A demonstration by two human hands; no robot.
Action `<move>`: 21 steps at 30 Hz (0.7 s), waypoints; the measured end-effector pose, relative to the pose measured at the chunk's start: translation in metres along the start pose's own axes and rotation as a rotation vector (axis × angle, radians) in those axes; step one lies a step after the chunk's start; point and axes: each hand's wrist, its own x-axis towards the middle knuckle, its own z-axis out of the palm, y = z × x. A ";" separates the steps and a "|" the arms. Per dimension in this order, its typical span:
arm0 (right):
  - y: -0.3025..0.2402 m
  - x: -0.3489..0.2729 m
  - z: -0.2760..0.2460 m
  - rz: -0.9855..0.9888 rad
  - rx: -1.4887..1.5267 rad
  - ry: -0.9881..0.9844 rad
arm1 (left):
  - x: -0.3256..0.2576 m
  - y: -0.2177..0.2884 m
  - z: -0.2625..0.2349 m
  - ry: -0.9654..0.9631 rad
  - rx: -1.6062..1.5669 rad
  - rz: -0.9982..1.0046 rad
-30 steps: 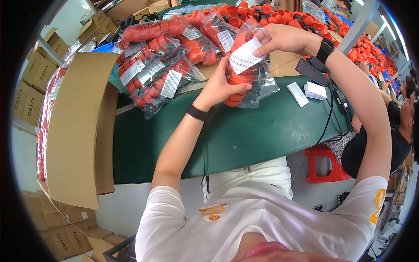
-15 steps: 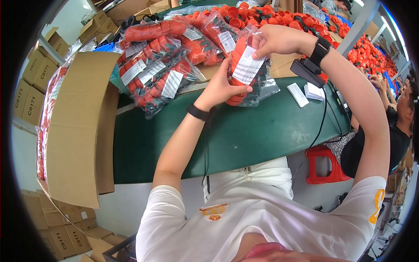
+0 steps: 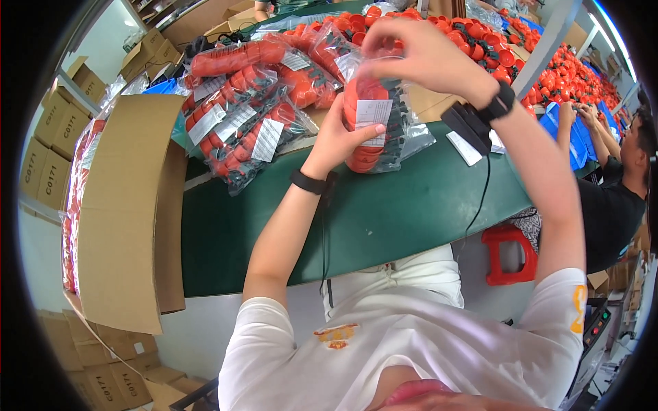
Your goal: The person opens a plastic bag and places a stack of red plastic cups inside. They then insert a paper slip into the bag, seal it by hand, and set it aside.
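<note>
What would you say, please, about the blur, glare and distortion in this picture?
In the head view, the right hand looks slightly smeared, perhaps by motion; in the head view, glare streaks the clear bags and the ceiling light looks washed out; in the head view, fisheye bending curves the green table, and the corners are black.

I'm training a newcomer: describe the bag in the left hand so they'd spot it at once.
Find the green table, then the heap of bags on its far left side. Just right of that heap is a clear bag, packed with red cup-shaped pieces, a white label on its front. Unlike its heaped neighbours, this one is gripped by the left hand.
</note>
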 end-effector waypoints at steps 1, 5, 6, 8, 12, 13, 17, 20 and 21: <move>0.007 -0.012 0.000 -0.003 0.107 0.230 | -0.001 0.001 0.000 0.005 -0.001 0.007; 0.046 -0.081 0.061 0.260 0.640 0.560 | 0.009 -0.006 0.000 0.061 -0.097 0.027; 0.050 -0.092 0.080 0.344 0.662 0.451 | 0.007 -0.010 -0.002 0.070 -0.145 0.005; 0.043 -0.096 0.097 0.433 0.685 0.350 | 0.002 -0.006 0.001 0.058 -0.147 0.021; 0.030 -0.088 0.105 0.394 0.988 0.377 | 0.002 -0.006 0.004 0.030 -0.202 0.027; 0.030 -0.087 0.104 0.404 0.968 0.386 | 0.002 -0.006 0.003 0.037 -0.184 -0.002; 0.032 -0.089 0.101 0.457 1.041 0.363 | 0.003 -0.004 0.008 0.038 -0.125 0.091; 0.044 -0.097 0.106 0.457 0.975 0.294 | 0.001 -0.005 0.009 0.062 -0.192 0.140; 0.041 -0.092 0.105 0.456 0.976 0.293 | 0.001 -0.004 0.008 0.063 -0.182 0.150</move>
